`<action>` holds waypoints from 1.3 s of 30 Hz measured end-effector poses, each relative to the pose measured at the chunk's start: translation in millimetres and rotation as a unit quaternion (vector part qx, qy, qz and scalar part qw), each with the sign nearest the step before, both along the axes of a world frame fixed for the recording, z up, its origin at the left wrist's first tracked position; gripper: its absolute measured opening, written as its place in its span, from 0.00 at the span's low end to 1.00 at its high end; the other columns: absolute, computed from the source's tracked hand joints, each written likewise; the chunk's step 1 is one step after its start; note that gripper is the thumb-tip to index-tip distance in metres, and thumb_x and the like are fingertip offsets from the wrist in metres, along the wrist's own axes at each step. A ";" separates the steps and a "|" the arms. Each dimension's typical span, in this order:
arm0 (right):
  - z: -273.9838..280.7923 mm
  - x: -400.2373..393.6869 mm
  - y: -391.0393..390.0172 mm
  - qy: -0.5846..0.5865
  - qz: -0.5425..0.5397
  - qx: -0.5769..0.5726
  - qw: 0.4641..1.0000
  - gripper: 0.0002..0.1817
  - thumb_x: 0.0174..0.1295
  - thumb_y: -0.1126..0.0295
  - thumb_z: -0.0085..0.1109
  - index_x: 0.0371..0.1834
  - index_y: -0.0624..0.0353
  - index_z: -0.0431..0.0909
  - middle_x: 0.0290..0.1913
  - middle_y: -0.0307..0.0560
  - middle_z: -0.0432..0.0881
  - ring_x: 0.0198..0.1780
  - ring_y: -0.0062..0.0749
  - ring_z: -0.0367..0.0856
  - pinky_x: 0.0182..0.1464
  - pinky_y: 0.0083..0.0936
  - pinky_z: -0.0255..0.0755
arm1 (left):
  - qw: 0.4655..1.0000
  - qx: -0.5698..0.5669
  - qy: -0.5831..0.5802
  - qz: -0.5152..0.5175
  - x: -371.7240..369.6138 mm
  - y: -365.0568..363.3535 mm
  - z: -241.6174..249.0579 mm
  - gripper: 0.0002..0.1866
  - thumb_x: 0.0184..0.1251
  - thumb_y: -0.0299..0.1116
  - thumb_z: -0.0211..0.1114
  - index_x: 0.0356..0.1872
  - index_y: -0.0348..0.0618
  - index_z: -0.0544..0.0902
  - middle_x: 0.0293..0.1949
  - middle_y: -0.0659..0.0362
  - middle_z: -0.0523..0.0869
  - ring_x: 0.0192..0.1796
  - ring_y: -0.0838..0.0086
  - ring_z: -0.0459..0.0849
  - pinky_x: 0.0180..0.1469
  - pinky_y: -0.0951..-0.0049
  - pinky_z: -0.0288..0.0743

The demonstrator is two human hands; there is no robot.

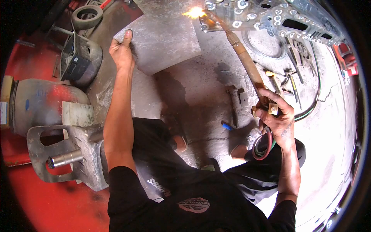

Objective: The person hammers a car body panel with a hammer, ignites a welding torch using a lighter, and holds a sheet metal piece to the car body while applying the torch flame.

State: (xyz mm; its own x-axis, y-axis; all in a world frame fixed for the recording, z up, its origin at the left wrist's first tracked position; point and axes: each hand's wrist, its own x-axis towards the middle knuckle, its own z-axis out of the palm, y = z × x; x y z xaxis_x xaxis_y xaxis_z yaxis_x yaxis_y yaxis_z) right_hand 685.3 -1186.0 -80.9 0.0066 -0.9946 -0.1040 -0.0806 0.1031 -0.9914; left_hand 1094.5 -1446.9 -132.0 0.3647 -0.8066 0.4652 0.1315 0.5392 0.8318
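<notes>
My left hand (123,50) grips the left edge of a thin grey metal sheet (170,42), thumb on top and the other fingers curled at the edge. In my right hand (279,118) is a gas torch (247,60), held by its handle near the brass valve knobs. The torch's long neck points up and left. A bright yellow-orange flame (195,12) burns at its tip, by the left end of a perforated metal panel (251,17). Red and green hoses (262,150) loop below my right hand. Glare hides the exact spot under the flame.
A hammer (233,104) and a small blue object (227,126) lie on the floor between my feet. Coiled wire (280,52) and several hand tools (295,83) are to the right. At left stand a grey plastic chair (91,158), a tank (42,106) and a black box (76,63).
</notes>
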 end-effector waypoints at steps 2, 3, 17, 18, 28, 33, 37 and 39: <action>1.0 0.7 -0.3 0.000 0.002 0.000 1.000 0.26 0.59 0.83 0.68 0.63 0.57 0.79 0.39 0.40 0.84 0.28 0.17 0.80 0.25 0.14 0.75 | 1.000 0.003 0.000 0.000 0.7 -0.2 -0.1 0.12 0.64 0.23 0.73 0.47 0.34 0.85 0.43 0.58 0.89 0.43 0.76 0.84 0.51 0.74 0.76; 1.4 0.7 -0.4 0.002 0.001 0.001 1.000 0.26 0.59 0.84 0.68 0.63 0.57 0.79 0.39 0.40 0.84 0.28 0.17 0.80 0.25 0.14 0.76 | 1.000 0.004 -0.001 0.001 1.0 -0.3 -0.1 0.11 0.64 0.23 0.73 0.46 0.34 0.85 0.43 0.58 0.89 0.43 0.76 0.84 0.51 0.74 0.76; 2.6 -2.3 0.5 -0.015 -0.001 -0.001 1.000 0.22 0.64 0.72 0.67 0.62 0.60 0.80 0.37 0.41 0.84 0.23 0.20 0.80 0.23 0.16 0.74 | 1.000 0.017 -0.009 0.016 1.2 0.7 -0.2 0.11 0.64 0.25 0.73 0.45 0.33 0.85 0.42 0.57 0.89 0.41 0.76 0.84 0.48 0.75 0.76; 2.9 -1.9 0.3 -0.013 -0.002 -0.001 1.000 0.22 0.64 0.72 0.66 0.62 0.60 0.80 0.37 0.41 0.84 0.23 0.20 0.80 0.23 0.16 0.74 | 1.000 0.016 -0.007 0.014 0.6 0.7 0.1 0.11 0.64 0.25 0.73 0.45 0.33 0.85 0.42 0.57 0.89 0.41 0.76 0.84 0.48 0.75 0.76; 2.1 -1.3 -1.1 -0.010 -0.003 -0.001 1.000 0.22 0.65 0.74 0.64 0.63 0.60 0.80 0.37 0.42 0.83 0.23 0.20 0.80 0.23 0.15 0.74 | 1.000 0.012 0.000 0.007 0.7 -0.2 0.2 0.12 0.64 0.24 0.73 0.47 0.34 0.85 0.43 0.57 0.89 0.43 0.76 0.84 0.51 0.74 0.76; 1.0 -1.1 -1.3 -0.009 -0.001 -0.009 1.000 0.22 0.65 0.74 0.64 0.63 0.59 0.80 0.37 0.42 0.83 0.23 0.19 0.80 0.23 0.15 0.75 | 1.000 0.011 0.000 0.004 2.1 -1.5 -1.1 0.12 0.63 0.23 0.73 0.47 0.34 0.85 0.44 0.57 0.89 0.43 0.76 0.84 0.51 0.74 0.76; 1.0 -1.0 -1.5 -0.003 -0.001 -0.008 1.000 0.22 0.65 0.74 0.64 0.63 0.59 0.80 0.37 0.42 0.83 0.23 0.19 0.80 0.24 0.15 0.75 | 1.000 0.001 0.000 0.004 0.5 -0.8 -0.2 0.12 0.63 0.23 0.73 0.47 0.34 0.85 0.44 0.58 0.89 0.43 0.76 0.84 0.51 0.74 0.76; 1.5 -0.8 -1.4 -0.004 -0.001 -0.005 1.000 0.22 0.65 0.74 0.64 0.63 0.59 0.79 0.37 0.42 0.83 0.23 0.19 0.80 0.24 0.15 0.75 | 1.000 0.001 0.001 0.004 -0.6 -0.3 0.8 0.12 0.63 0.23 0.73 0.47 0.34 0.85 0.44 0.57 0.89 0.43 0.76 0.84 0.51 0.74 0.76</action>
